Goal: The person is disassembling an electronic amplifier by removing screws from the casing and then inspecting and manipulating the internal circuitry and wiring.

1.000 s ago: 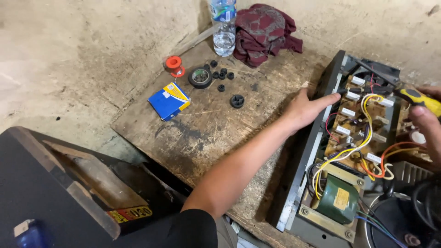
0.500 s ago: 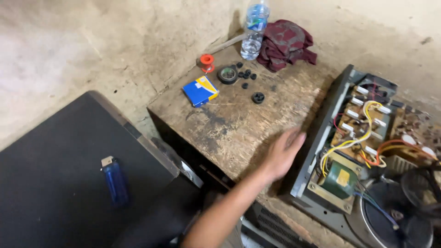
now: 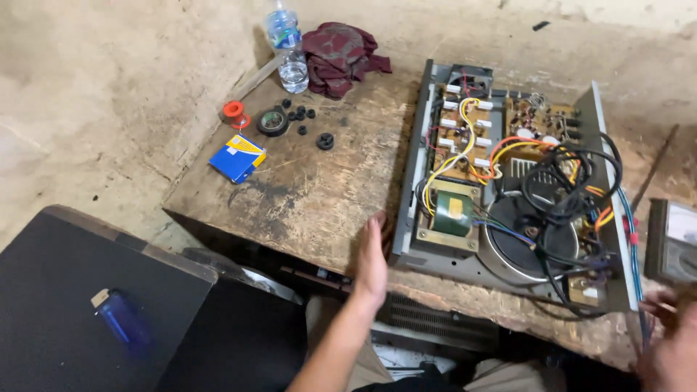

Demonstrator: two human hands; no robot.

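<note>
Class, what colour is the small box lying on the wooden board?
The small box is blue with a yellow patch, seen in the head view.

- The opened chassis [image 3: 508, 189] lies on the right half of the wooden board [image 3: 319, 196], reaching its right edge.
- The left hand [image 3: 372, 258] is at the board's near edge, just beside the chassis's near left corner.
- The right hand [image 3: 671, 345] is off the board's near right corner, below the meter [image 3: 671, 239].
- A bottle [image 3: 287, 47] and a cloth [image 3: 341, 54] sit at the far edge.
- A spool [image 3: 234, 112], a tape roll [image 3: 273, 122], small knobs [image 3: 301, 112] and a flat box [image 3: 237, 157] lie near the far left corner.
- A lighter [image 3: 120, 319] lies on the case [image 3: 80, 290] left of the board.
</note>
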